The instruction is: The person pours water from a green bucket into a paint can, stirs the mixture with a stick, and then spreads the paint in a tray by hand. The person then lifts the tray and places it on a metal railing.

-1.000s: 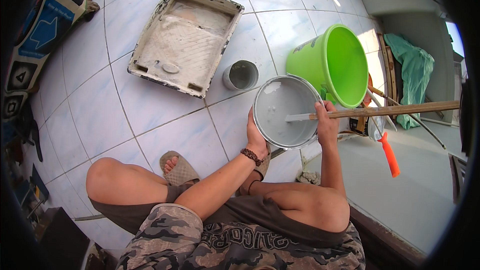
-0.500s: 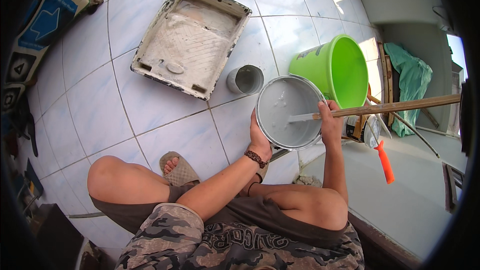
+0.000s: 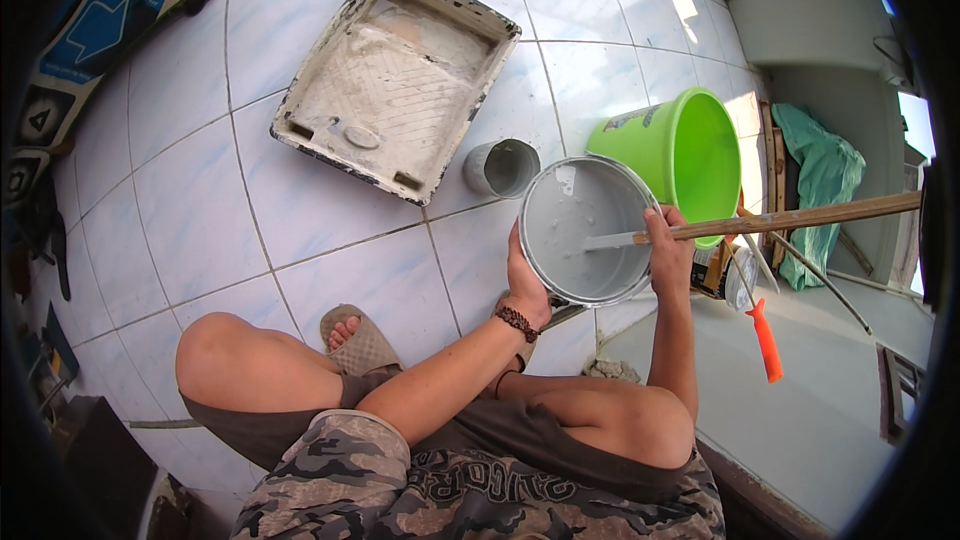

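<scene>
A round paint can (image 3: pixel 560 230) with grey paint inside is held between both hands in front of my knees, its open mouth facing up. My left hand (image 3: pixel 526 285) wraps the lower left side of the can, a dark beaded bracelet on the wrist. My right hand (image 3: pixel 672 255) grips the right rim, with its thumb at a wooden stick (image 3: pixel 790 220). The stick's grey-coated end reaches into the can, and its shaft runs out to the right. Most of the fingers under the can are hidden.
A used paint tray (image 3: pixel 400 80) lies on the tiled floor, beside a small grey-stained cup (image 3: pixel 502 168). A green bucket (image 3: pixel 705 160) lies on its side behind the can. An orange-handled roller frame (image 3: pixel 765 340) and green plastic sheet (image 3: pixel 820 185) are at the right.
Both hands and the can have shifted slightly right and down in view. The tray, cup and bucket also appear shifted as the view moved. The grip looks the same.
</scene>
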The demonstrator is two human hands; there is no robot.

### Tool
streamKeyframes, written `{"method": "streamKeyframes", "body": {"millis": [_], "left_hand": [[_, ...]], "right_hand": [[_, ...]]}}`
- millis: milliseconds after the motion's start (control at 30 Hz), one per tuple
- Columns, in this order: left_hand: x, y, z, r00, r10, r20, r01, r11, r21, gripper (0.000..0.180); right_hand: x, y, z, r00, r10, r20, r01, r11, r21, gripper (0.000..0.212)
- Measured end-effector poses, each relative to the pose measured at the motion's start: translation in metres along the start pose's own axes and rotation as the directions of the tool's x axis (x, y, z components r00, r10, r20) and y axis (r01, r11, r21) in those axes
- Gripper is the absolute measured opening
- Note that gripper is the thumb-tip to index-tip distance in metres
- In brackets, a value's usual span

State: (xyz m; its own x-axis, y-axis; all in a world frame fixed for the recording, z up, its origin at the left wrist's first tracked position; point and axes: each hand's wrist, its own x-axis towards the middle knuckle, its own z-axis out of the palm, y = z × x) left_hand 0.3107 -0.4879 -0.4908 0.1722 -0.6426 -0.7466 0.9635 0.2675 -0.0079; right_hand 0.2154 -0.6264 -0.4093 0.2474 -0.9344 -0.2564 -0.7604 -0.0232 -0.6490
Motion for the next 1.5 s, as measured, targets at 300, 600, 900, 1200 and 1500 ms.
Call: {"method": "streamKeyframes", "body": {"millis": [300,600,900,1200,1500], "left_hand": [[0.008,-0.006,-0.010,0.997,-0.046,0.058,0.049,0.997,-0.055,0.054],[0.013,-0.003,-0.008,0.998,-0.056,0.029,0.058,0.997,-0.059,0.051],[0.010,0.001,-0.005,0.998,-0.055,0.028,0.058,0.994,-0.098,0.052],[0.008,0.000,-0.003,0.998,-0.055,0.007,0.055,0.994,-0.091,0.054],[0.007,0.002,-0.001,0.996,-0.092,0.009,0.092,0.990,-0.106,0.056]], "right_hand": [[0.001,-0.009,0.005,0.997,-0.057,-0.059,0.057,0.998,-0.001,0.023],[0.002,-0.021,0.006,0.996,-0.071,-0.047,0.068,0.996,-0.061,0.023],[0.004,-0.027,0.009,0.998,-0.049,-0.037,0.047,0.997,-0.068,0.024],[0.007,-0.019,0.005,0.998,-0.061,-0.029,0.059,0.995,-0.085,0.025],[0.006,-0.028,0.007,0.998,-0.061,-0.032,0.057,0.992,-0.116,0.025]]}}
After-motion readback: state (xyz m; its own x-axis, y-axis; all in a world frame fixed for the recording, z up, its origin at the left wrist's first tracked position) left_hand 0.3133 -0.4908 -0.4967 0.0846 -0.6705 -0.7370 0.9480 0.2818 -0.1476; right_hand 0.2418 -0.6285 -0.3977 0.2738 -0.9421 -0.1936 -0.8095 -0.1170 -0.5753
